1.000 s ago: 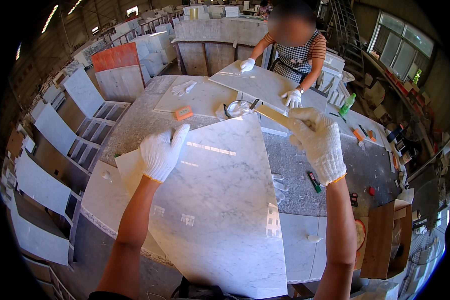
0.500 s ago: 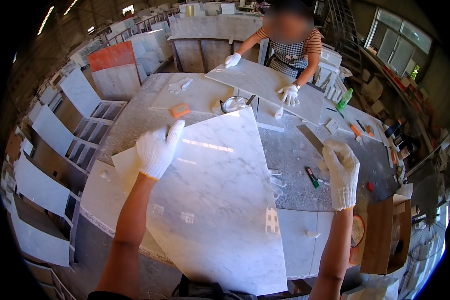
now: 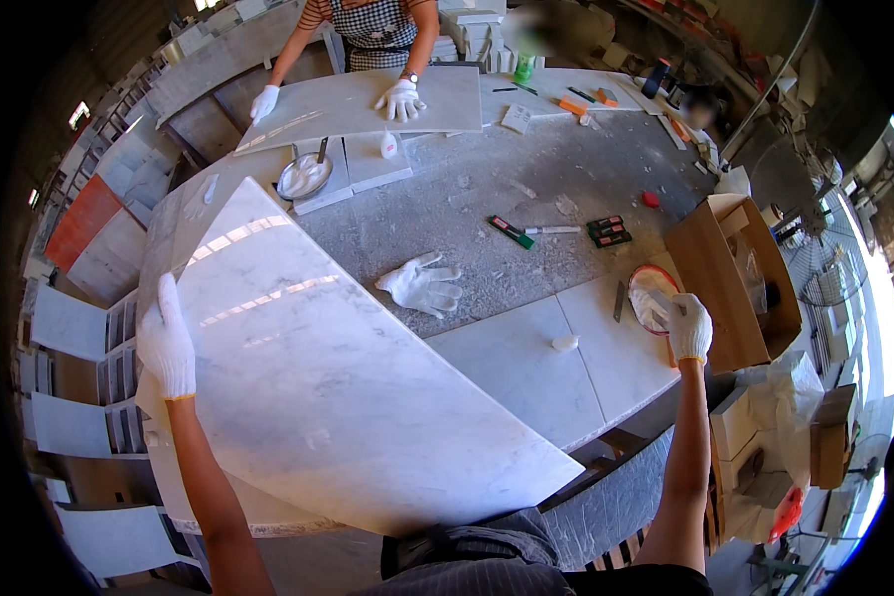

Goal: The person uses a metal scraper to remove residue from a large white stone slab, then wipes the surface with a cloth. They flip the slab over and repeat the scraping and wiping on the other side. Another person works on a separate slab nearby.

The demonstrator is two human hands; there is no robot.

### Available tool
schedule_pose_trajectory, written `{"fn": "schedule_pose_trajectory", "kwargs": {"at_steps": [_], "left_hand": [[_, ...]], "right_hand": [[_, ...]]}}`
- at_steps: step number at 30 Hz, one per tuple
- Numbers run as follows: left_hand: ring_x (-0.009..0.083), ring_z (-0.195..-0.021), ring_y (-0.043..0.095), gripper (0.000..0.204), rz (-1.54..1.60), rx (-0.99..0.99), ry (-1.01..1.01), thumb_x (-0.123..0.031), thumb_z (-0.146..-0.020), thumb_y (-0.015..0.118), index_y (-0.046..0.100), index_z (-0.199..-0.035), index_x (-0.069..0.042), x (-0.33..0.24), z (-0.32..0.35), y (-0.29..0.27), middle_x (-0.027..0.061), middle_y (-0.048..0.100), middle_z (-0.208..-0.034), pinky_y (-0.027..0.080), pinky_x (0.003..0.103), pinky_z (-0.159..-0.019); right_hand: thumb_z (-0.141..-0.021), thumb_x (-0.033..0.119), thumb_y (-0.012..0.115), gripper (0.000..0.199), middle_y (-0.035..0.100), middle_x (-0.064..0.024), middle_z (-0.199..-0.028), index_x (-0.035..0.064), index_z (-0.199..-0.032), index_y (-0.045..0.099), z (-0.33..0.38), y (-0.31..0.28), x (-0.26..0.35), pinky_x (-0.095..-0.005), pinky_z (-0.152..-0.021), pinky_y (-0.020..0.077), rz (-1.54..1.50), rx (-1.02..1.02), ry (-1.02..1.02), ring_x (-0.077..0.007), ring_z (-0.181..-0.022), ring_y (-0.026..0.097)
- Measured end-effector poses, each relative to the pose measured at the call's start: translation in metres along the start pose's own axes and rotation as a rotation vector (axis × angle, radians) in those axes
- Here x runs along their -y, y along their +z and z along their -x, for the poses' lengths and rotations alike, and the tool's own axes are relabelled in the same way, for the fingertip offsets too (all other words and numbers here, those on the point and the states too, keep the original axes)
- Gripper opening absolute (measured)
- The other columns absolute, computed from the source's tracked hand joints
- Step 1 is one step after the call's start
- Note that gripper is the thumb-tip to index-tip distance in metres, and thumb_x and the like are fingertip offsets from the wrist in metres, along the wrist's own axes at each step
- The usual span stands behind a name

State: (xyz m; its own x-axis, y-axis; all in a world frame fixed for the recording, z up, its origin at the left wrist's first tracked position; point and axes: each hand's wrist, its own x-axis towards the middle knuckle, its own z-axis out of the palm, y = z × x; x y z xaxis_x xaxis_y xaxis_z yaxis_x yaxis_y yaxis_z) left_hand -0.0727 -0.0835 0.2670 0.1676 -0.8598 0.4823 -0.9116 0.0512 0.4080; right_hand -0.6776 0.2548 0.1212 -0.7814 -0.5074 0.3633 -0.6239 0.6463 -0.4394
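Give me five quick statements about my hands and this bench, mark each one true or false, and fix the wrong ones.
1. Your left hand is at the left edge of the large marble slab. True.
2. Your right hand is bare. False: it is gloved in white, and it is at the red-rimmed dish.
3. A loose white glove lies on the bench. True.
4. The green bottle stands right beside the cardboard box. False: it is at the far side of the bench, well away from the box.
5. The co-worker wears a checked apron. True.
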Motion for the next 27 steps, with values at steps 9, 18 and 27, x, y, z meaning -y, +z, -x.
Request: {"fn": "schedule_pose_trajectory", "kwargs": {"at_steps": [9,18,27], "left_hand": [[0.0406,-0.097,0.063,0.070,0.012,0.030,-0.026,-0.060,-0.096,0.036,0.069,-0.108,0.000,0.003,-0.005,0.001,0.0237,0.067,-0.104,0.049,0.044,-0.083],[0.0403,-0.102,0.062,0.070,0.020,0.072,-0.046,-0.060,-0.096,0.035,0.066,-0.115,0.000,-0.010,-0.001,-0.004,0.0232,0.066,-0.110,0.047,0.042,-0.088],[0.0407,-0.097,0.063,0.072,0.018,0.031,-0.044,-0.062,-0.096,0.035,0.068,-0.108,0.002,-0.017,0.003,-0.008,0.0242,0.067,-0.104,0.048,0.043,-0.084]], "right_hand": [[-0.085,0.022,0.056,0.019,0.069,-0.0162,-0.089,0.0089,-0.087,0.070,0.003,0.054,-0.048,-0.0478,-0.073,0.0525,0.394,0.157,0.105,-0.0361,-0.084,0.067],[-0.084,0.022,0.065,0.031,0.064,-0.0153,-0.116,0.0133,-0.114,0.064,0.028,0.048,-0.010,-0.0426,-0.080,0.0528,0.209,0.017,-0.031,-0.0336,-0.094,0.066],[-0.071,0.025,0.079,0.066,0.055,-0.0154,-0.125,0.0102,-0.130,0.052,0.118,0.103,0.026,-0.0400,-0.086,0.0512,-0.265,0.473,0.037,-0.0319,-0.108,0.062]]}}
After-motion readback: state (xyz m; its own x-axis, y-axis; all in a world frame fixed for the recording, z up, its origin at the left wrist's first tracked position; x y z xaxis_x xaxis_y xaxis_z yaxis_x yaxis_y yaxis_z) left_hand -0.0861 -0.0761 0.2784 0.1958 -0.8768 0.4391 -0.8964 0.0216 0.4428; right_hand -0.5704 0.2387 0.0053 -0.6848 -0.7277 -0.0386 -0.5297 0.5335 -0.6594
